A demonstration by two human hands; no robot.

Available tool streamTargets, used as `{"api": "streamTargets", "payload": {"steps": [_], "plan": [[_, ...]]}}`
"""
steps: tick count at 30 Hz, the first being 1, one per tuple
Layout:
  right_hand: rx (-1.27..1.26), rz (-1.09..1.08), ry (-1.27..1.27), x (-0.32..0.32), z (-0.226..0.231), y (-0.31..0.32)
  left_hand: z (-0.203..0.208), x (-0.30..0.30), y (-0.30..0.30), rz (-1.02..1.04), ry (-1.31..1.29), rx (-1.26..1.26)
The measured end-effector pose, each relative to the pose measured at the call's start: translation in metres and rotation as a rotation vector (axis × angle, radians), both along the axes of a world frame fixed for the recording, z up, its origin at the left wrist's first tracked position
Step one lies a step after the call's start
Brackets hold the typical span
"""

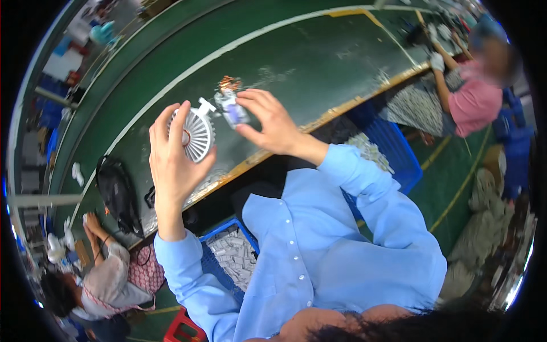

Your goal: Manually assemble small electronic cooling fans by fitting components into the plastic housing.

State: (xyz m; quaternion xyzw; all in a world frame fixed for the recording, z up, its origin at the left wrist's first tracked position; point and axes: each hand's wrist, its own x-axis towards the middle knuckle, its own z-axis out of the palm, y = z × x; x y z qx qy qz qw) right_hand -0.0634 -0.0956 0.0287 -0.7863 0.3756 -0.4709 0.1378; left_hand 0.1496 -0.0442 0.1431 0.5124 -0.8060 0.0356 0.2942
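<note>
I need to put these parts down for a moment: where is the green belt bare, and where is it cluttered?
The dark green belt is bare beyond the right hand, up to the white stripe. It is also bare between the left hand holding the round white fan grille and the black bag. The blue crates of white parts are crowded.

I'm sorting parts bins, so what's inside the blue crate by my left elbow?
The blue crate holds a heap of small whitish oblong parts. Its right side and bottom are covered by the light blue shirt, so how full it is cannot be seen.
</note>
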Motion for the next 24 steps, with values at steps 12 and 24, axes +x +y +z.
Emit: {"api": "streamTargets", "payload": {"steps": [12,24], "plan": [[1.080,0.505,-0.649,-0.115,-0.037,0.126,-0.073,-0.091,0.047,-0.376,0.375,0.560],[1.251,0.673,-0.965,-0.120,-0.018,0.154,-0.155,-0.131,0.106,-0.403,0.736,0.638]]}}
